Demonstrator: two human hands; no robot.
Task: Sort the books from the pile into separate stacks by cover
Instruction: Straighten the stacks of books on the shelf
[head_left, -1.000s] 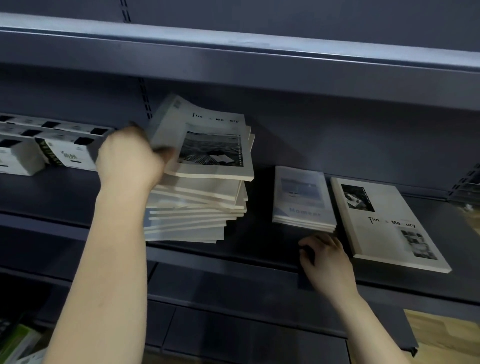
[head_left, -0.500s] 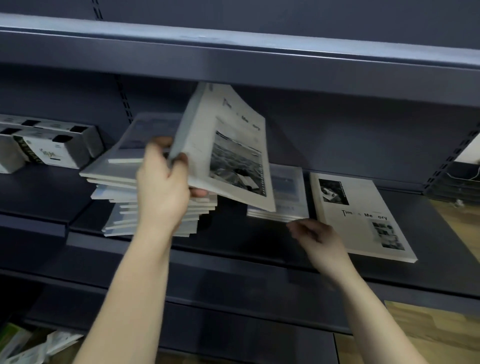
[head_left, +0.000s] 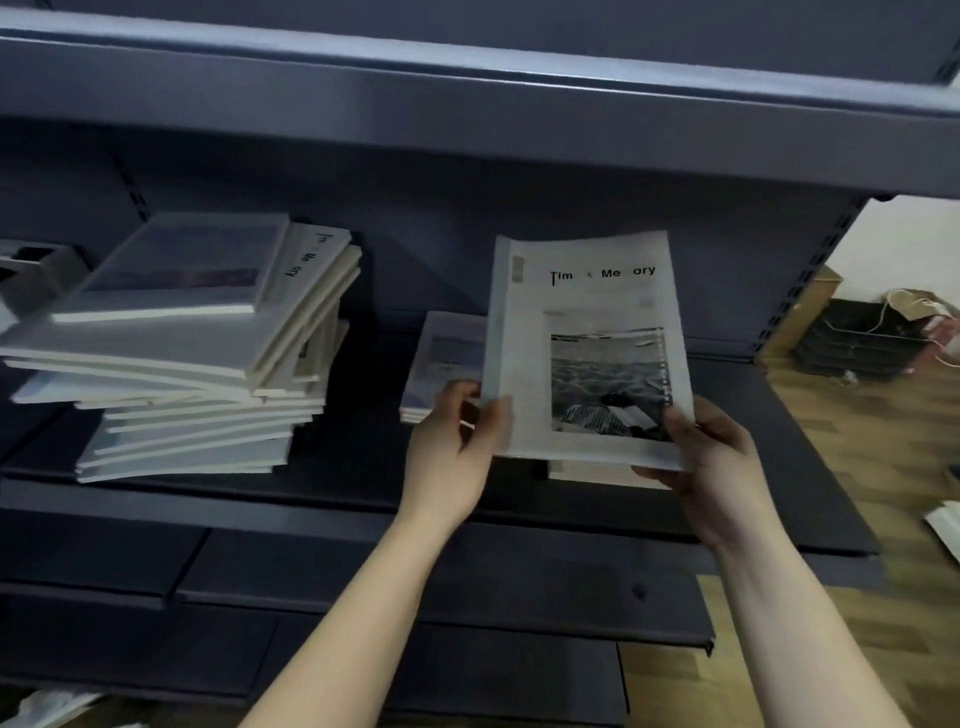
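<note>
I hold a white book titled "Time & Memory" (head_left: 587, 343), with a black-and-white sea photo on its cover, above the right part of the dark shelf (head_left: 363, 499). My left hand (head_left: 452, 452) grips its lower left edge and my right hand (head_left: 711, 457) grips its lower right corner. The book hides most of the matching stack (head_left: 597, 475) beneath it. A small stack of pale blue books (head_left: 441, 358) lies just left of it. The untidy pile (head_left: 197, 353) stands at the left, topped by a pale blue book (head_left: 176, 265).
The upper shelf (head_left: 467, 88) overhangs close above the books. A white box (head_left: 31, 270) sits at the far left edge. Lower shelves (head_left: 363, 582) jut out below. A wooden floor with a dark crate (head_left: 852, 338) and bags lies to the right.
My left hand carried the book from the pile rightward over the right stack. My right hand rose from the shelf edge and took hold of the book's lower right corner.
</note>
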